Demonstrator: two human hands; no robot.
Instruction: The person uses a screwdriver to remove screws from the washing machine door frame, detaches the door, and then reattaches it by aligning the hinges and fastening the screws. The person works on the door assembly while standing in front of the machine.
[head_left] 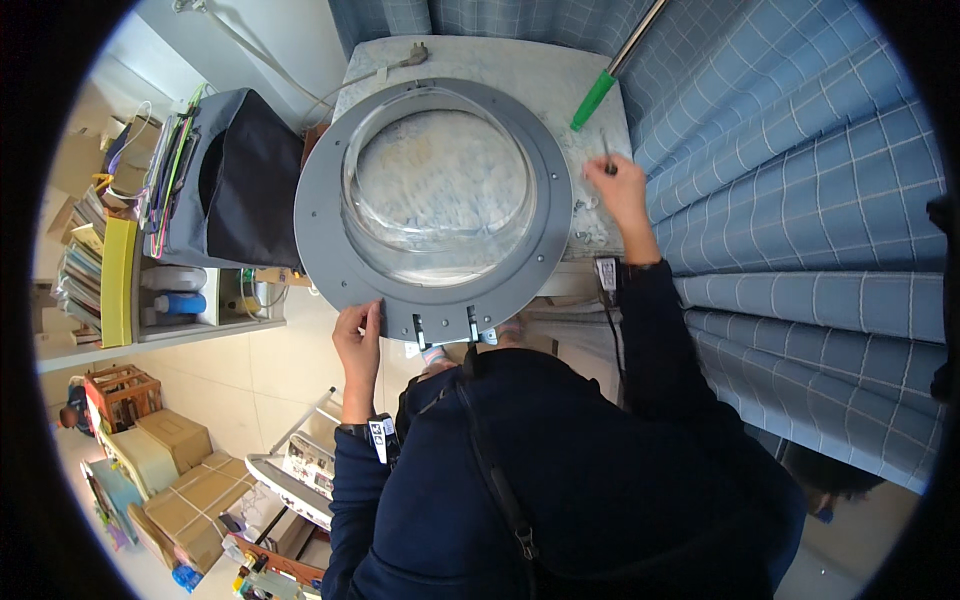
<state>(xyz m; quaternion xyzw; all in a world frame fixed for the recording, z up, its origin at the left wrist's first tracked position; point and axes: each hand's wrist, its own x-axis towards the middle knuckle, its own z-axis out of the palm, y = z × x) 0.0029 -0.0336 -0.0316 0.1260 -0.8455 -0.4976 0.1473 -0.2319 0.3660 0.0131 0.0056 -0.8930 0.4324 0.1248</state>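
A round washing machine door [322,255], with a wide grey ring and a clear domed glass [440,190] in its middle, lies on a white mottled tabletop [400,60]. Its hinge [472,325] points toward my body, and screws dot the ring. At the near left edge my left hand [357,345] grips the rim between thumb and fingers. Right of the door, my right hand [622,190] is raised over the table, closed on a small screwdriver [609,165] with a thin shaft, slightly blurred. Several loose screws [588,236] lie beneath that hand.
Beyond my right hand a green-handled rod [594,98] leans on the table. A plug with cord [415,55] lies at the back. Blue checked curtains [800,190] hang right; a dark fabric bag [255,180] and shelf [215,335] stand left. Cardboard boxes [195,490] sit on the floor.
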